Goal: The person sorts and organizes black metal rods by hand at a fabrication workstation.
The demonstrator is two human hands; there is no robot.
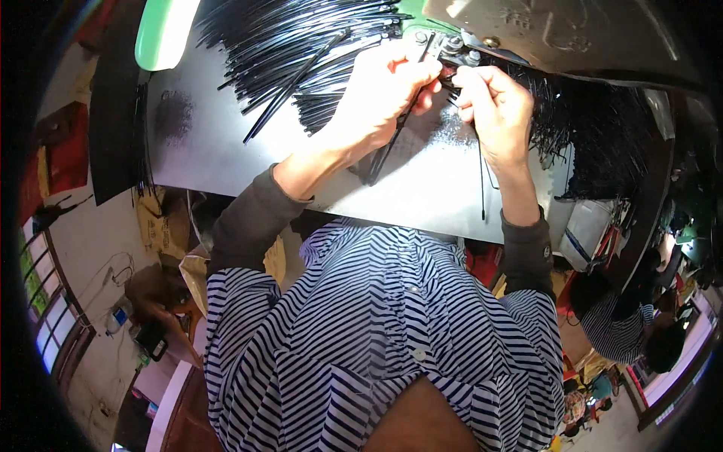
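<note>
The left hand (395, 87) pinches black strips (382, 160) that slant down below it; just beside it, the right hand's (497, 113) fingers curl, their hold unclear. Steady fingertips should help near the metal fitting (452, 45) beyond both. Past the left hand lies a strip pile (294, 45).

- The grey counter (233, 162) is carrying a pile of black rods (294, 56).
- A black heap (614, 143) is lying rightward.
- Dark specks (175, 117) are dotting its left.

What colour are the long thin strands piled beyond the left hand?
Black, with bright glints; the strands show best in the head view, beyond the left hand.
</note>
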